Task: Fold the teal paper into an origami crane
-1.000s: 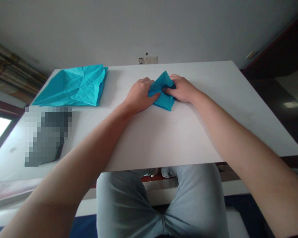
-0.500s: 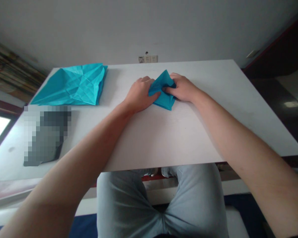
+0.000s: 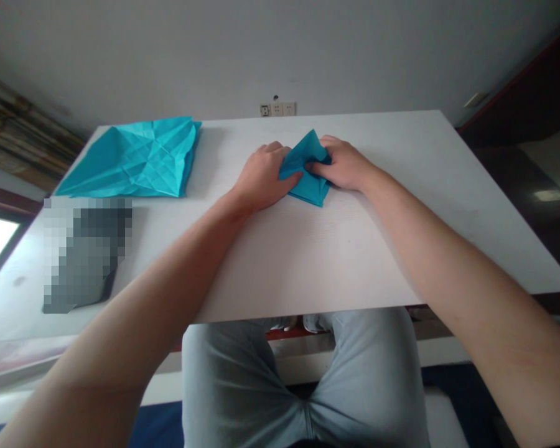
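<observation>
A small folded piece of teal paper (image 3: 308, 168) lies on the white table (image 3: 308, 255) near its far middle. My left hand (image 3: 261, 177) grips the paper's left side, thumb on top and fingers curled. My right hand (image 3: 343, 165) pinches the paper's right side, fingers bent over its upper flap. The paper's top corner sticks up between the two hands.
A large creased teal sheet (image 3: 133, 158) lies flat at the table's far left. A blurred grey object (image 3: 84, 255) sits at the left, nearer me. A wall with sockets (image 3: 276, 110) stands behind the table. My legs show below the near edge.
</observation>
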{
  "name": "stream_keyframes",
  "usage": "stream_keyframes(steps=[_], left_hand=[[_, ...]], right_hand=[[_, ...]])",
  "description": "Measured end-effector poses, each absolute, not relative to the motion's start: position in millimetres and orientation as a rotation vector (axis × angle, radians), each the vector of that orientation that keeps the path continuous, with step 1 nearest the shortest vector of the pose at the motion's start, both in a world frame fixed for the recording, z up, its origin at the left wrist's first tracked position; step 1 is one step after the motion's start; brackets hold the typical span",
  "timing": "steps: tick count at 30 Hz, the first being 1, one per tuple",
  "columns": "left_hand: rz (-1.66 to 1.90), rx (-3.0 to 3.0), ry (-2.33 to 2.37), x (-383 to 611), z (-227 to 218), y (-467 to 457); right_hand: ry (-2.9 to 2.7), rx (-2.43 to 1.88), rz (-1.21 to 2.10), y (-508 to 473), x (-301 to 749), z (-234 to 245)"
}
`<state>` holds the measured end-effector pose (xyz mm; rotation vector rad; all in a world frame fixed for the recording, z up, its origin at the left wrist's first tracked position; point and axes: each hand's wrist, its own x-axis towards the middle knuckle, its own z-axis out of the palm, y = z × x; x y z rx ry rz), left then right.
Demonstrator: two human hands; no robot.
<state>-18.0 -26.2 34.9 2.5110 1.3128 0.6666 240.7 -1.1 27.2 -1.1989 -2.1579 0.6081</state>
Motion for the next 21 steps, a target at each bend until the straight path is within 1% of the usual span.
stream_keyframes(steps=[21], left_hand=[[0.655, 2.507, 1.315, -18.2, 34.8, -26.2]], right_hand=[[-2.154, -1.189, 0.609, -2.1, 239.6, 28.4]])
